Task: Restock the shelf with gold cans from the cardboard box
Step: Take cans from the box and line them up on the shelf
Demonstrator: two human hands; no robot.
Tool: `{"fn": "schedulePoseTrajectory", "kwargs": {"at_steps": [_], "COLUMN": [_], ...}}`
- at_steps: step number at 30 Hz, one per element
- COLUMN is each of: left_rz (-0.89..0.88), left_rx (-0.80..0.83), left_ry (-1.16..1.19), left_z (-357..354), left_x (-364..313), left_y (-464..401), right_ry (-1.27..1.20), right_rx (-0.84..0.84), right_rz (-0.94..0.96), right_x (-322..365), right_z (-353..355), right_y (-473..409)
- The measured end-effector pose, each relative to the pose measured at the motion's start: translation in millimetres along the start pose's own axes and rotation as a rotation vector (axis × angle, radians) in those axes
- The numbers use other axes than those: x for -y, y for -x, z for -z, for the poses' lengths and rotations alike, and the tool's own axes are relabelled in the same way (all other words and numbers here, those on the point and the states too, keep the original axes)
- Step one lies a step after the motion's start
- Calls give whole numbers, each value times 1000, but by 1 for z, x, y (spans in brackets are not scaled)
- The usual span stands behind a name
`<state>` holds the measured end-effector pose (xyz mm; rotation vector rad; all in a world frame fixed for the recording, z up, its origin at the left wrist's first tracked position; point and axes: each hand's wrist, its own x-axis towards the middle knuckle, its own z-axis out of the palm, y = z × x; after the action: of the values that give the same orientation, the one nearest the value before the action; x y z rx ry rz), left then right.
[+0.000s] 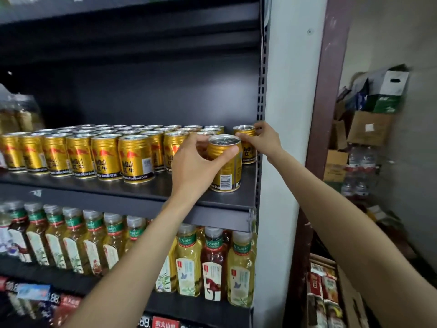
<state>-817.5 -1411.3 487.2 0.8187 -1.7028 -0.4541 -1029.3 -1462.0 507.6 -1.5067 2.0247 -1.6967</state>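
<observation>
I'm standing in a small shop, at a dark metal display shelf (132, 192) lined with rows of identical gold drink cans (107, 156). Below sit ranks of yellow tea bottles with green-banded caps (189, 261), and off to my right, stacked cardboard cartons (370, 127) fill a back-room corner.

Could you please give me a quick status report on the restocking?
Left hand grips front can standing on shelf. Right hand holds rear can at the right end. Nothing in the way.
</observation>
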Motion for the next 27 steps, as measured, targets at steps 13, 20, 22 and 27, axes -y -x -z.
{"fn": "schedulePoseTrajectory", "kwargs": {"at_steps": [13, 20, 22, 27], "left_rz": [-87, -241, -322, -577], "left_rx": [271, 148, 122, 167], "left_ry": [-36, -336, -496, -987], "left_z": [10, -24, -34, -46], "left_x": [11, -1, -4, -2], "left_y": [3, -8, -15, -44], "right_ry": [-369, -306, -251, -203], "right_rx": [19, 252, 188, 179], "right_rz": [67, 284, 268, 254], "right_x": [-2, 0, -3, -9], "right_z": [20, 29, 23, 14], "right_y": [44, 102, 93, 67]}}
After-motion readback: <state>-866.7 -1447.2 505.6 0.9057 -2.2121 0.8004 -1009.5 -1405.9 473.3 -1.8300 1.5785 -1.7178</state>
